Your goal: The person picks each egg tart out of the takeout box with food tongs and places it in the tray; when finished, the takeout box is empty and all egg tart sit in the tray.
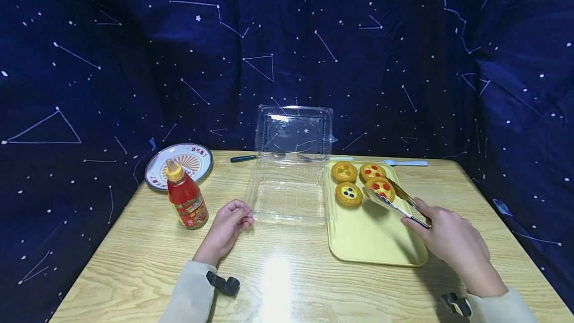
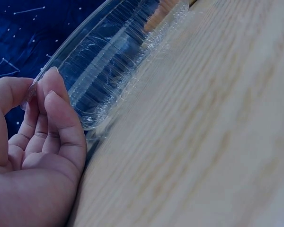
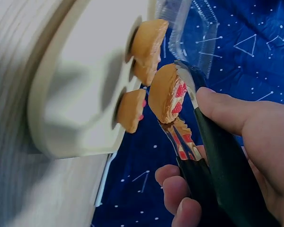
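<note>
My left hand [image 1: 228, 226] pinches the near left corner of a clear plastic clamshell box [image 1: 287, 219], its thumb and fingertips on the rim in the left wrist view. The box's lid [image 1: 293, 131] stands raised at the back. My right hand [image 1: 455, 241] grips black-handled tongs [image 3: 227, 165]. Between the tong tips is a tart with red pieces on top [image 3: 163, 92], raised off the yellow tray [image 1: 376, 243]. On that tray sit a second red-topped tart [image 1: 372, 171], a blueberry-topped tart [image 1: 349, 194] and a plain yellow one [image 1: 344, 172].
A red sauce bottle with a yellow cap [image 1: 188, 201] stands left of my left hand, before a patterned plate [image 1: 204, 163]. Behind the box lies a dark-handled utensil [image 1: 243, 158]. A pale blue fork [image 1: 410, 163] lies beyond the tray, near the dark starry curtain [image 1: 287, 39].
</note>
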`<state>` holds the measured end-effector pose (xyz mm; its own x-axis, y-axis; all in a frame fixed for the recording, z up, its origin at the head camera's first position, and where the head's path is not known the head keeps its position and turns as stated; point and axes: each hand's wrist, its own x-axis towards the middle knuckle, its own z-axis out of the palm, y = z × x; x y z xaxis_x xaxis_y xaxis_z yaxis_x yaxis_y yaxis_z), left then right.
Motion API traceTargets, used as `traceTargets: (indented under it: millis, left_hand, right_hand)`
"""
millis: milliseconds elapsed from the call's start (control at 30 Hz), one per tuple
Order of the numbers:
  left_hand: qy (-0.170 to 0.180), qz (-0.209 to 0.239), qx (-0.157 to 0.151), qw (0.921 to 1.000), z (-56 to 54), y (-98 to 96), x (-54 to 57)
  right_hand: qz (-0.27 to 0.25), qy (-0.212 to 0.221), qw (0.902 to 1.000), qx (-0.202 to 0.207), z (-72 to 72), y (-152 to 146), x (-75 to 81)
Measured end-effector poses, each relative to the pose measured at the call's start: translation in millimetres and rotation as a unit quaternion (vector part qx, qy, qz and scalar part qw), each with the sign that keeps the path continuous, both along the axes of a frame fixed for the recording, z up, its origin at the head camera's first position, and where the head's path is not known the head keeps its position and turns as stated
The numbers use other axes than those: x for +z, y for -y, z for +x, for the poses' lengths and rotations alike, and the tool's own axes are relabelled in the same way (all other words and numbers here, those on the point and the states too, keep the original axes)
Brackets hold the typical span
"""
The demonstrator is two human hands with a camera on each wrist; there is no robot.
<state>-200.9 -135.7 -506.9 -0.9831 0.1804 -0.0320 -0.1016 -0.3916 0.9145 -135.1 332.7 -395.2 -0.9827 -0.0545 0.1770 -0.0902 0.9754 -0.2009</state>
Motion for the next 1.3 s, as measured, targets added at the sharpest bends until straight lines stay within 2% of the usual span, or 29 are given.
traceTargets:
  millis: [100, 300, 533, 800, 900, 1100, 1300]
  left_hand:
    - [0.001, 0.001, 0.004, 1.0000, -0.2, -0.6, 0.2]
    - [0.002, 0.004, 0.006, 1.0000, -0.4, -0.7, -0.5]
    - [-0.003, 0.008, 0.006, 1.0000, -0.4, -0.6, -1.7]
    - [-0.002, 0.005, 0.000, 1.0000, -0.3, -0.3, -1.0]
    - [-0.004, 0.005, -0.001, 1.0000, -0.7, -0.8, -0.6]
    - [-0.003, 0.007, -0.001, 1.0000, -0.9, -0.8, -0.5]
    - [0.001, 0.003, 0.003, 1.0000, 0.2, -0.8, 0.7]
  right_hand:
    - [0.003, -0.002, 1.0000, 0.001, -2.7, -3, -4.6]
    - [0.004, 0.024, 0.9997, -0.003, -6.9, -7, -12.4]
    - [0.015, 0.033, 0.9993, -0.005, -12.2, -10, -18.5]
    - [0.000, 0.059, 0.9981, -0.020, -14.8, -11, -23.1]
    - [0.002, 0.055, 0.9983, -0.018, -15.4, -11, -24.9]
    - [-0.004, 0.058, 0.9981, -0.022, -13.5, -10, -23.5]
    - [-0.012, 0.065, 0.9969, -0.042, -6.2, -7, -14.1]
